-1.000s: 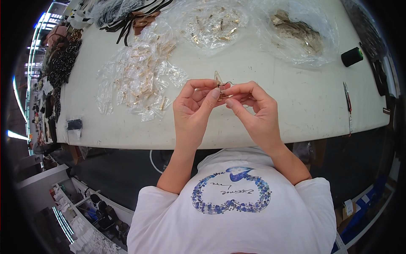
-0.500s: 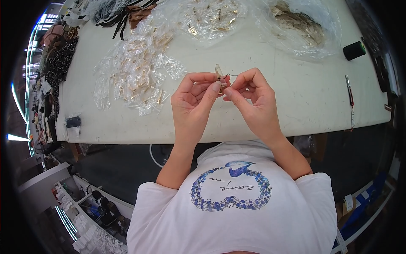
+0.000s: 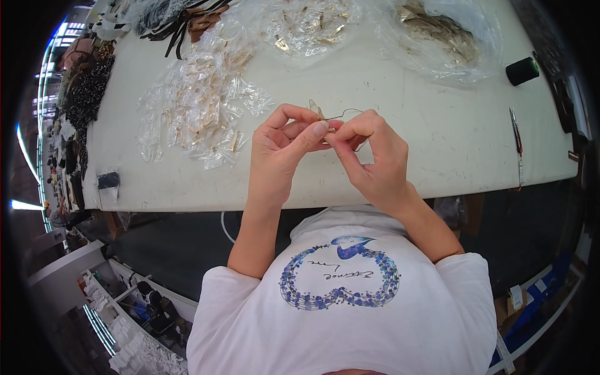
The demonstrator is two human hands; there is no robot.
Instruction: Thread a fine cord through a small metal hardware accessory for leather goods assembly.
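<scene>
One piece [image 3: 315, 107] pinched, its thread [image 3: 340, 117] slack

The piece, clear and narrow, is held up off the surface [image 3: 437, 144], its tip poking out at twelve o'clock from the left thumb. The left hand [image 3: 273, 144] pinches it between thumb and forefinger. The right hand [image 3: 378, 150] has thumb and forefinger pressed together, apparently on the thread, though the fingers cover the exact grip. From the piece, the dark thread bends loosely toward two o'clock and passes behind the right forefinger.

By the look of it, this piece is partway done: thread is at it, but the slack suggests it has not been drawn tight. Whether any knot is made cannot be told.

Taking the hands as the dial's centre, a heap of clear packets [image 3: 206, 100] spreads between nine and ten; whether those are finished or waiting does not show. At twelve sits a bag of gold bits [image 3: 312, 28], and between one and two a bag of brownish pieces [image 3: 437, 31]. The spool [image 3: 522, 71] lies between two and three, a slim red-and-silver tool [image 3: 517, 140] near three, untouched.
</scene>
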